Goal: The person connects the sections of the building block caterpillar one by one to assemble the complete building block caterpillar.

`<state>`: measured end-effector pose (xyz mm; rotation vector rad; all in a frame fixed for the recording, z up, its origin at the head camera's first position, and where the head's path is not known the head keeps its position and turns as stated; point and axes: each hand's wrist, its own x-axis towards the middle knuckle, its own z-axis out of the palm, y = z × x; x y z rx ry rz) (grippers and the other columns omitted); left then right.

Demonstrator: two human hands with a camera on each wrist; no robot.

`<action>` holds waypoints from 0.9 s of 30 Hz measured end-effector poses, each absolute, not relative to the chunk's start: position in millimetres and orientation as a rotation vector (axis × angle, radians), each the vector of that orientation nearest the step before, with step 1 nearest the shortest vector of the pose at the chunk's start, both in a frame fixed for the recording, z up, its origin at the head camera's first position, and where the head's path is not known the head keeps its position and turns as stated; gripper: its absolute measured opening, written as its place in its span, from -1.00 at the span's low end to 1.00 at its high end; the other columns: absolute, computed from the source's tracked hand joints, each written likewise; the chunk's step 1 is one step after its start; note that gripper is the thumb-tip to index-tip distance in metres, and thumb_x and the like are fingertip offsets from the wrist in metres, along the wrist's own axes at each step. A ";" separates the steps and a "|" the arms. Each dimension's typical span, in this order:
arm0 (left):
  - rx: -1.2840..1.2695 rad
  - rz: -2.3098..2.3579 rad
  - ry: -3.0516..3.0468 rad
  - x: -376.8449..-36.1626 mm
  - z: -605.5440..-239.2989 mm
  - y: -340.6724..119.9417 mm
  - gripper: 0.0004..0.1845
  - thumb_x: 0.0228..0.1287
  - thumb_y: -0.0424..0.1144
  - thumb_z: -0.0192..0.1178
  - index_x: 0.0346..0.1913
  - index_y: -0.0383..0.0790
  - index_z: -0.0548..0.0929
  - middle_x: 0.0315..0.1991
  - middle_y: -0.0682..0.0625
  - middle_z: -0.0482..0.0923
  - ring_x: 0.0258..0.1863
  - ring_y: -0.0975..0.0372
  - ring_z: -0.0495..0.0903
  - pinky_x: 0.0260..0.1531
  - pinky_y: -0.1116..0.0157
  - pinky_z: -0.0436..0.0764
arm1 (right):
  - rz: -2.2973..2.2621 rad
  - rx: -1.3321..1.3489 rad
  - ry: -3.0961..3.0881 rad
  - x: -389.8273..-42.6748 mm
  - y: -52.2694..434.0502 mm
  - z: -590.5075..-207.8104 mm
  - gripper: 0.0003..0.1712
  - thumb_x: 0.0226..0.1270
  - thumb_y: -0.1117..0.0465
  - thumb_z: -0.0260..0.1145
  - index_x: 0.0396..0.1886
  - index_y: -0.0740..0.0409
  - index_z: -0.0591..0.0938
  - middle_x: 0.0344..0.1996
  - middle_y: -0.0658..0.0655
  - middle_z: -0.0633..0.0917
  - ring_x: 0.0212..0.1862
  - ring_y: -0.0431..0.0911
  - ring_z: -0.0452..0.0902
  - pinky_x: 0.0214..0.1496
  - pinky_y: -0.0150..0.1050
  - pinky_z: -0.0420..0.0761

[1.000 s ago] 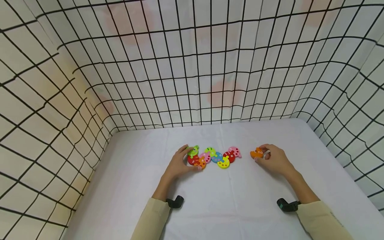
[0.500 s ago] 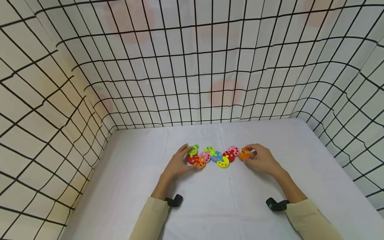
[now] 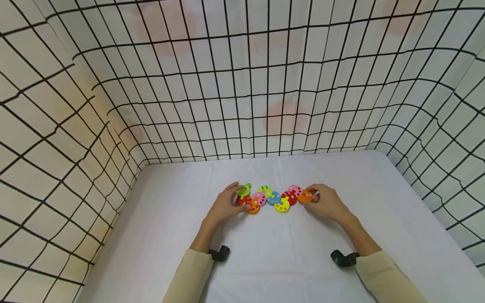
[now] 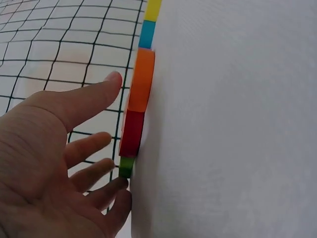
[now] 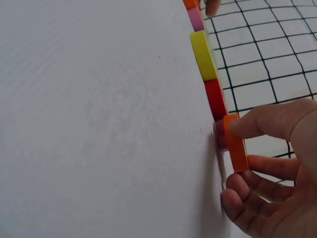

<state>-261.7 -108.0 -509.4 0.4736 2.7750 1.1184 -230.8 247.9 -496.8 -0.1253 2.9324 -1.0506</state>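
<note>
A wavy row of coloured caterpillar puzzle pieces lies on the white table in the head view, from the green face piece (image 3: pixel 244 192) at left, past the blue piece (image 3: pixel 273 198), to the pink piece (image 3: pixel 295 190) at right. My left hand (image 3: pixel 224 207) is around the left end, thumb over the orange piece numbered 3 (image 3: pixel 255 205); in the left wrist view its thumb is clear of the pieces and its fingers spread beside the green edge (image 4: pixel 126 167). My right hand (image 3: pixel 329 203) pinches an orange piece numbered 10 (image 3: pixel 305 196), slightly raised against the pink piece's edge (image 5: pixel 220 135).
The white-covered table (image 3: pixel 280 261) spreads around the row. Black wire mesh (image 3: pixel 265 97) stands behind and along both sides, over pale cloth. A black wrist camera sits on each forearm, such as the right one (image 3: pixel 344 258).
My right hand has carried the orange piece leftward from a gap away to the pink end of the row. My left hand stays near the left end, its thumb slightly shifted.
</note>
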 end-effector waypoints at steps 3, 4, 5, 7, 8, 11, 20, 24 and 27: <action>0.459 1.131 2.763 -262.2 -510.3 -107.8 -0.25 0.23 -0.03 0.47 0.47 -0.08 0.49 0.60 -0.04 0.25 0.59 -0.03 0.21 0.51 -0.14 0.30 | -1.031 -0.131 2.930 -231.5 245.2 -494.7 -0.42 0.20 0.19 0.49 0.19 0.35 0.59 -0.19 0.21 0.66 -0.23 -0.04 0.49 -0.22 -0.28 0.57; 0.450 1.129 2.760 -262.4 -510.8 -107.8 -0.25 0.23 -0.04 0.47 0.47 -0.09 0.48 0.60 -0.03 0.25 0.60 -0.02 0.21 0.51 -0.13 0.29 | -1.022 -0.130 2.931 -232.1 244.7 -494.7 -0.42 0.20 0.19 0.49 0.18 0.36 0.60 -0.19 0.21 0.66 -0.24 -0.04 0.49 -0.22 -0.28 0.57; 0.445 1.122 2.760 -262.7 -511.2 -107.8 -0.25 0.24 -0.05 0.46 0.47 -0.10 0.48 0.60 -0.03 0.24 0.60 -0.01 0.20 0.51 -0.12 0.29 | -1.012 -0.128 2.932 -232.6 244.3 -495.0 -0.42 0.19 0.19 0.49 0.17 0.36 0.60 -0.19 0.21 0.67 -0.24 -0.04 0.49 -0.23 -0.28 0.57; 0.438 1.117 2.761 -263.0 -512.1 -108.0 -0.25 0.24 -0.06 0.46 0.47 -0.12 0.47 0.60 -0.03 0.24 0.60 -0.01 0.20 0.51 -0.11 0.29 | -0.997 -0.122 2.934 -233.9 244.3 -496.6 -0.42 0.18 0.19 0.49 0.16 0.36 0.61 -0.18 0.21 0.67 -0.25 -0.04 0.49 -0.23 -0.28 0.57; 0.437 1.113 2.764 -263.2 -512.7 -108.2 -0.24 0.23 -0.05 0.47 0.47 -0.12 0.47 0.60 -0.02 0.24 0.60 -0.01 0.20 0.51 -0.12 0.29 | -0.990 -0.120 2.935 -234.7 244.8 -497.9 -0.43 0.18 0.18 0.50 0.16 0.35 0.61 -0.16 0.21 0.67 -0.24 -0.04 0.48 -0.23 -0.28 0.56; 0.441 1.101 2.774 -263.9 -515.3 -109.2 -0.24 0.23 -0.04 0.47 0.47 -0.12 0.48 0.59 -0.02 0.25 0.60 0.00 0.20 0.52 -0.12 0.29 | -0.975 -0.116 2.931 -235.6 245.1 -499.6 -0.42 0.18 0.17 0.50 0.16 0.34 0.61 -0.10 0.24 0.68 -0.22 -0.03 0.49 -0.22 -0.28 0.57; 0.484 1.092 2.823 -266.7 -518.1 -113.0 -0.25 0.18 -0.01 0.51 0.42 -0.12 0.54 0.54 -0.03 0.33 0.55 -0.01 0.28 0.50 -0.10 0.33 | -0.948 -0.132 2.933 -237.8 245.3 -500.1 -0.41 0.18 0.16 0.50 0.18 0.34 0.61 -0.06 0.25 0.68 -0.22 -0.03 0.47 -0.23 -0.28 0.54; 0.476 1.089 2.834 -266.9 -515.8 -113.0 -0.24 0.15 0.01 0.52 0.40 -0.09 0.54 0.52 -0.06 0.34 0.53 -0.02 0.30 0.48 -0.10 0.36 | -0.943 -0.168 2.923 -240.1 247.7 -498.2 -0.40 0.20 0.15 0.51 0.19 0.33 0.61 -0.08 0.25 0.67 -0.23 -0.03 0.48 -0.25 -0.28 0.54; 0.478 1.073 2.822 -267.1 -510.6 -112.7 -0.20 0.18 0.04 0.50 0.46 -0.06 0.47 0.55 -0.07 0.29 0.55 -0.02 0.27 0.49 -0.12 0.34 | -0.954 -0.198 2.904 -241.3 255.5 -492.9 -0.39 0.27 0.10 0.48 0.24 0.30 0.59 0.00 0.28 0.68 -0.15 -0.01 0.53 -0.19 -0.27 0.58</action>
